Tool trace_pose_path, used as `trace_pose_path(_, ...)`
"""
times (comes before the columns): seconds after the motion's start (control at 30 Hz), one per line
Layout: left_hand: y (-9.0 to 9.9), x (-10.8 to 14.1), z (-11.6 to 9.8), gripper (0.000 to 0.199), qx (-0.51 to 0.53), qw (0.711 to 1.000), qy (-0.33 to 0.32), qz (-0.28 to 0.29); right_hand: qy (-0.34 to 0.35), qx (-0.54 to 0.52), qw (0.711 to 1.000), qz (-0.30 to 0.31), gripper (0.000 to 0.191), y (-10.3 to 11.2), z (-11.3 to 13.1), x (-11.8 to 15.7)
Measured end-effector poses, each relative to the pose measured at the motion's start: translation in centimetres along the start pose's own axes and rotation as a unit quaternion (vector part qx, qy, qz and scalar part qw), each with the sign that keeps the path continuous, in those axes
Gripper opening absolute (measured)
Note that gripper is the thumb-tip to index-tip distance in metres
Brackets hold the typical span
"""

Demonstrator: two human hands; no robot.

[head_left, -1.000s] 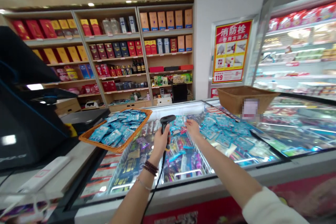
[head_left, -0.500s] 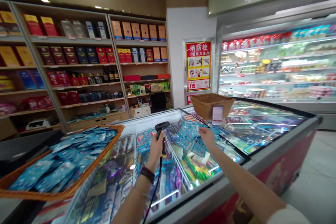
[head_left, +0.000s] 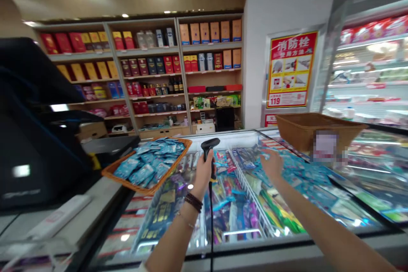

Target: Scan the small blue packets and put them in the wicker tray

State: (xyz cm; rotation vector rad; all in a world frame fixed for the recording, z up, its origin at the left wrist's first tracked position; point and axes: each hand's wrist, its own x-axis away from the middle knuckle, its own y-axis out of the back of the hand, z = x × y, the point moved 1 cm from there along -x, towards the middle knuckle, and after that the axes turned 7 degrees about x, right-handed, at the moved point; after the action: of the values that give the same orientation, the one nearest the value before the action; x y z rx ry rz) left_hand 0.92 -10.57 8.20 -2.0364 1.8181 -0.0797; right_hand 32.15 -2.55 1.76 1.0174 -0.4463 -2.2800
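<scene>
My left hand [head_left: 204,171] is wrapped round the grip of a black barcode scanner [head_left: 211,143], held upright over the freezer with its cord hanging down. My right hand [head_left: 272,165] hovers above the glass-topped chest freezer [head_left: 178,246], close to a heap of small blue packets [head_left: 295,172]. Its fingers are bent together; what is between the tips, if anything, is too blurred to make out. Left of the scanner, an orange wicker basket [head_left: 110,174] holds many blue packets [head_left: 149,159].
A brown bin [head_left: 318,121] with a blurred label stands on the freezer at right. A dark checkout machine [head_left: 35,136] fills the left edge beside a counter [head_left: 95,208]. Wire dividers [head_left: 251,191] separate colourful packs inside the freezer. Stocked shelves [head_left: 159,51] line the back wall.
The view has swung left, bringing the checkout machine into sight. My right hand has moved nearer the scanner, away from the brown bin. The scanner stays in my left hand.
</scene>
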Motion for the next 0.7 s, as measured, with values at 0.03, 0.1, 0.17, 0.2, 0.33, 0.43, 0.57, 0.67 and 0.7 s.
trace_pose_path(0.03,1.5,0.0,-0.8,0.079,-0.002,1.000,-0.013,-0.017,0.016,-0.018,1.000,0.012,0.023,-1.4,2.2,0.6)
trace_pose_path(0.1,4.7,0.2,-2.3,0.080,-0.010,0.998,-0.038,-0.052,0.059,-0.065,0.995,0.040,0.023,-4.1,7.2,2.3)
trace_pose_path(0.17,8.0,0.5,-3.6,0.080,-0.021,0.995,-0.053,-0.087,0.111,-0.116,0.984,0.083,0.023,-6.5,12.7,4.8)
trace_pose_path(0.2,9.6,0.7,-4.2,0.080,-0.027,0.992,-0.060,-0.105,0.139,-0.140,0.974,0.111,0.023,-7.5,15.5,6.4)
trace_pose_path(0.33,15.8,1.4,-6.1,0.081,-0.034,0.979,-0.091,-0.179,0.231,-0.202,0.918,0.250,0.027,-10.8,26.3,13.7)
trace_pose_path(0.43,20.0,2.0,-6.8,0.083,-0.052,0.967,-0.101,-0.226,0.246,-0.205,0.878,0.355,0.031,-12.3,32.7,19.1)
trace_pose_path(0.57,24.0,2.7,-6.4,0.085,-0.080,0.951,-0.101,-0.280,0.220,-0.147,0.864,0.429,0.037,-13.4,37.2,23.9)
trace_pose_path(0.67,25.5,3.1,-5.6,0.087,-0.082,0.945,-0.105,-0.298,0.221,-0.080,0.872,0.430,0.039,-13.7,37.9,25.0)
trace_pose_path(0.7,25.8,3.2,-5.3,0.088,-0.080,0.945,-0.105,-0.300,0.226,-0.061,0.872,0.430,0.035,-13.7,37.8,25.0)
